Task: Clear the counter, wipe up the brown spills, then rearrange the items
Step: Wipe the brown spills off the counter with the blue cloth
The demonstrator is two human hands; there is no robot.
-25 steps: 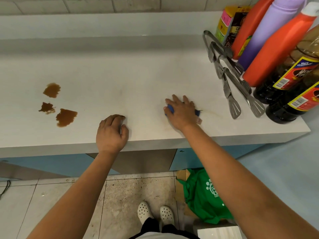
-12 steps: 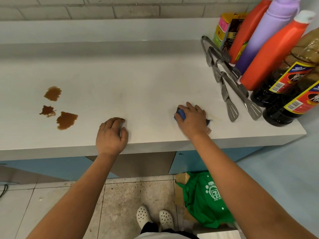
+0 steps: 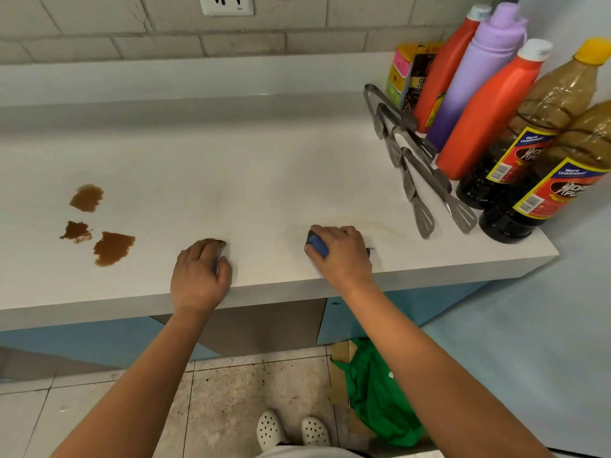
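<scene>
On the white counter (image 3: 264, 180) three brown spills (image 3: 112, 247) lie at the left. My right hand (image 3: 340, 256) grips a blue sponge (image 3: 316, 243) and presses it onto the counter near the front edge. A faint yellowish smear (image 3: 380, 226) runs just right of that hand. My left hand (image 3: 201, 276) rests on the front edge with its fingers curled, holding nothing. Most of the sponge is hidden under my fingers.
At the right end stand orange bottles (image 3: 489, 114), a purple bottle (image 3: 476, 74), dark sauce bottles (image 3: 535, 180) and a yellow packet (image 3: 410, 74). Metal tongs (image 3: 423, 180) lie beside them. A green bag (image 3: 380, 395) sits on the floor below.
My right hand slid the sponge right, then back toward the front edge. The left hand stayed put. The camera tilted up, so a wall socket shows.
</scene>
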